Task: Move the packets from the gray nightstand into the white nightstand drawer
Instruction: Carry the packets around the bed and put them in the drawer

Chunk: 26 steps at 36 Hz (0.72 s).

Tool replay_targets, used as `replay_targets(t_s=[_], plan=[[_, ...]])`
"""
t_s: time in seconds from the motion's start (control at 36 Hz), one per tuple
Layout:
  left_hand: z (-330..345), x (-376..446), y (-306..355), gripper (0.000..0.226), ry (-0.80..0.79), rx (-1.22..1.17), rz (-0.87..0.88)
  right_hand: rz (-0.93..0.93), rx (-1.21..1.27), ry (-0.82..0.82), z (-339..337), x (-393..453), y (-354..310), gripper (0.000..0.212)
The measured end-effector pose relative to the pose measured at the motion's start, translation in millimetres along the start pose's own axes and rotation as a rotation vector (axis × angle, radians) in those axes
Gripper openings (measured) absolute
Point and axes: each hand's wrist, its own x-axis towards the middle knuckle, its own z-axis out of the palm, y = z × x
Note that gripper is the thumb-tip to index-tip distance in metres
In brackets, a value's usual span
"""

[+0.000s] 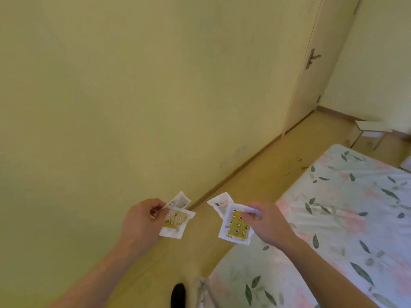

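1. The left hand (142, 221) pinches two flat, square packets at their corners, thumb on top and fingers curled beneath.
2. The front left packet (175, 223) is a white-edged, smooth, crinkly sachet with a yellow panel printed with small dark and white figures; it hangs tilted over the floor.
3. The rear left packet (181, 200) pokes out behind it, mostly white with grey print, its pattern too blurred to read.
4. The right hand (266, 223) grips two more packets, thumb pressed on the yellow face of the front one and fingers curled behind.
5. The front right packet (236, 225) is rectangular, white-bordered, with the same yellow patterned panel, held nearly upright.
6. The rear right packet (220, 203) fans out to the upper left of it, white with a small dark mark.
7. Both pairs are in the air, well apart from each other, above the wooden floor (300, 141) beside the bed.
8. The mattress (355, 207) wears a soft, wrinkled sheet in pale cream with pink patches and dark green leaf shapes.
9. A plain, matt yellowish wall (133, 96) fills the left; a wooden skirting strip runs along its base.
10. A pale door (311, 74) with a lever handle stands at the far corner.
11. A small white table (371, 127) on slanted wooden legs sits beyond the bed.
12. A dark shoe tip (178, 294) shows at the bottom edge.
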Motion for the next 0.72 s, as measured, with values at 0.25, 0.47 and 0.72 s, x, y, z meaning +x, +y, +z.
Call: replay_targets(t_s=[0.25, 0.47, 0.72], plan=[[-0.9, 178.4, -5.8, 0.013, -0.184, 0.059, 0.261, 0.124, 0.019, 0.218, 18.2, 107.4, -43.5, 0.026], [43.8, 296.6, 66.8, 0.012, -0.302, -0.008, 0.447, 0.277, 0.010, 0.406, -25.4, 163.5, -39.5, 0.012], [119.8, 402.6, 164.9, 0.014, -0.424, -0.057, 0.618, 0.381, 0.050, 0.478, -99.9, 250.8, -1.4, 0.016]])
